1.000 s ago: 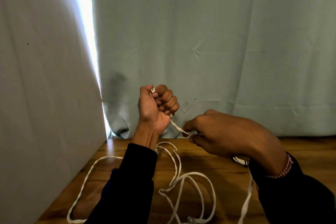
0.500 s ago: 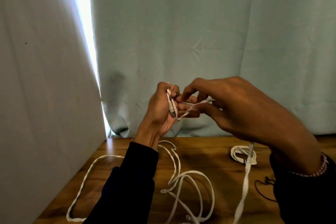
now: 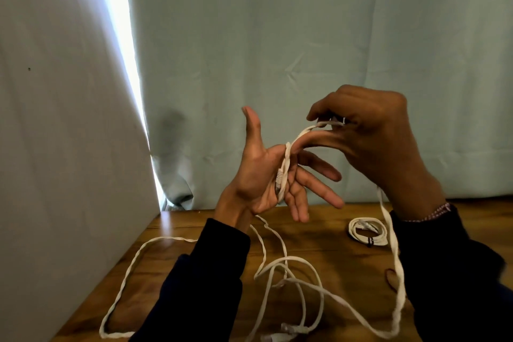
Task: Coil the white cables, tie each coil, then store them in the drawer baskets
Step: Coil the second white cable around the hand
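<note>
Left hand [image 3: 266, 175] spread, white cable [image 3: 284, 172] across palm, right hand [image 3: 369, 139] pinching it

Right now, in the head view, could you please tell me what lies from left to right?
Pale wall panel → bright curtain gap → open left hand → right hand pinching the white flat cable → tied white cable coil.

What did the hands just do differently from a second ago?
The left hand opened from a fist, so the white cable now lies across its spread fingers. The right hand rose from table level, still pinching the cable. The tied coil and loose loops on the wooden table stayed put.
</note>
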`<state>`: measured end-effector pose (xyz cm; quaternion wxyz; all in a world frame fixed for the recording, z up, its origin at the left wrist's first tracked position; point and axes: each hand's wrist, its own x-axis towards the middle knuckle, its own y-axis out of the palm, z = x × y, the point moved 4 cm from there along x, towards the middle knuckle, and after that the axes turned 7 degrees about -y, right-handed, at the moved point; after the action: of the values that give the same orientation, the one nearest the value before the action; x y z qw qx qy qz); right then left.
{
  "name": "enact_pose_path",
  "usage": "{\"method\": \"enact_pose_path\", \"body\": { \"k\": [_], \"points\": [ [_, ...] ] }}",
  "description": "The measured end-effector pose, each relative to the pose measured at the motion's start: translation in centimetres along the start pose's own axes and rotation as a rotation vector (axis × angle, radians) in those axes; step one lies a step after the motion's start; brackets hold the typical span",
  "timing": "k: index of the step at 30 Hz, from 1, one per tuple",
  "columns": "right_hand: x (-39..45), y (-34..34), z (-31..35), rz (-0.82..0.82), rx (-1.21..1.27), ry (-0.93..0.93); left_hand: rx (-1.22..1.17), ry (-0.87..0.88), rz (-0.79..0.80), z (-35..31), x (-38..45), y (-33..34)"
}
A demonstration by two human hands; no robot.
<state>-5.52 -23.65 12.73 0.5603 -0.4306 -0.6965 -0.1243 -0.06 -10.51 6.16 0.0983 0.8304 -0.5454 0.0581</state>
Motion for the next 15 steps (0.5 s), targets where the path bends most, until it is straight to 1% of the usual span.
{"method": "enact_pose_path", "body": {
  "k": [3,6,8,11,12,15],
  "points": [
    [-0.5,0.9,-1.2,-0.011,0.017,0.037,-0.078,0.024,0.146,-0.5,-0.1,0.8],
    [-0.9,2.4,-2.1,-0.001,0.125,0.081,-0.106,0.007,0.195,-1.0,-0.5,1.2],
    [-1.0,3.2,-2.2,0.014,0.193,0.087,-0.095,0.011,0.178,-1.2,-0.6,1.0],
    [-1.1,4.4,-2.1,0.076,0.183,0.091,-0.081,0.079,0.046,-1.2,-0.4,0.8],
    [-1.1,4.6,-2.0,0.096,0.189,0.103,-0.096,0.089,0.023,-1.1,-0.3,1.1],
    [-1.1,5.0,-1.5,0.141,0.206,0.134,-0.16,0.08,0.011,-1.3,-0.2,1.8]
  ]
}}
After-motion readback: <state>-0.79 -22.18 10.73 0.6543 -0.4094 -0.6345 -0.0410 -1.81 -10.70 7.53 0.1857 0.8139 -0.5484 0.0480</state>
